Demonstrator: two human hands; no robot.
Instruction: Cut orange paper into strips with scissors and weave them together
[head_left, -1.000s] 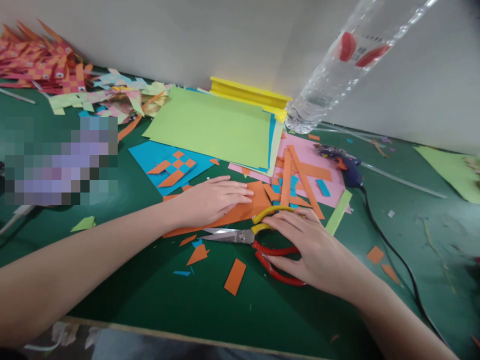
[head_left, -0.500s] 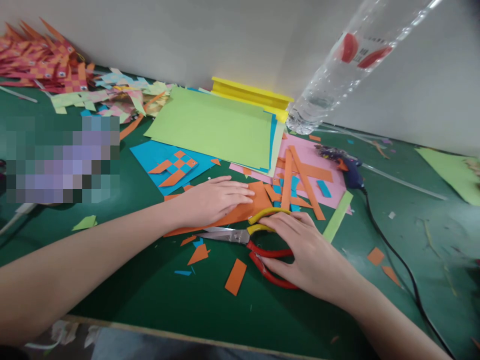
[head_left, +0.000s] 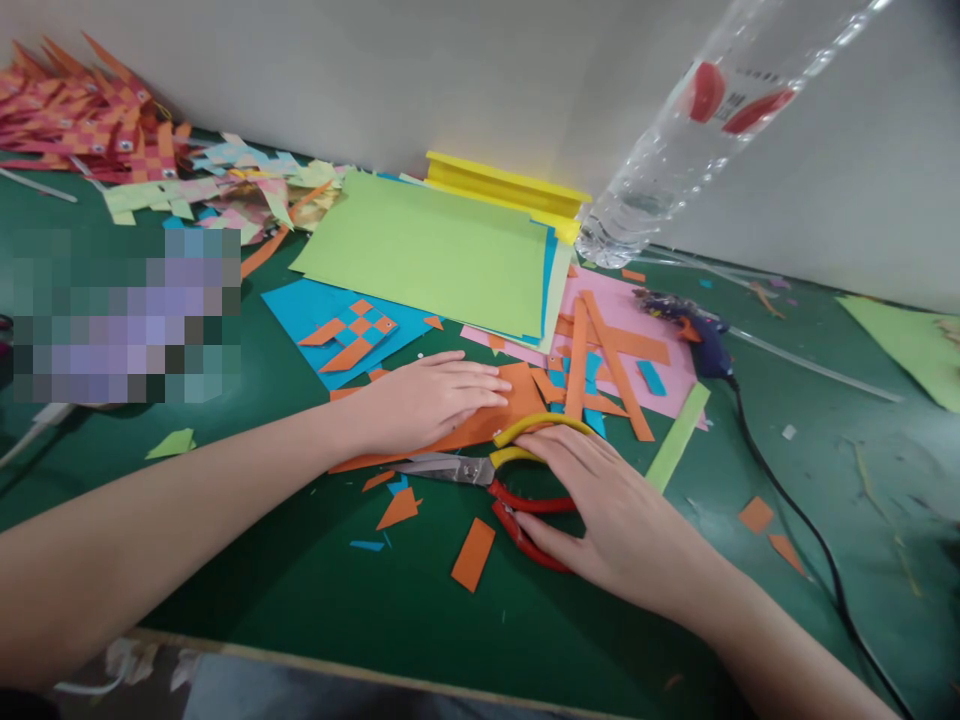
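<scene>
My left hand (head_left: 431,400) lies flat, fingers stretched out, on a sheet of orange paper (head_left: 517,390), part of which it covers. My right hand (head_left: 600,490) is wrapped around the handles of a pair of scissors (head_left: 461,468), one handle yellow and the other red. The blades point left along the near edge of the orange paper and look nearly closed. Just below them lie an orange scrap (head_left: 397,508) and a small orange rectangle (head_left: 473,554). A woven blue-and-orange paper fish (head_left: 361,332) rests on blue paper (head_left: 289,310) beyond my left hand.
Green paper (head_left: 435,250) is stacked at the back, beside a yellow plastic channel (head_left: 510,187) and a tilted water bottle (head_left: 637,190). A glue gun (head_left: 705,340) with a black cord lies right, near orange strips (head_left: 576,360). Woven red-orange paper pieces (head_left: 82,120) are heaped far left.
My right hand and the scissors have shifted very slightly left. My left hand stays in place on the orange paper.
</scene>
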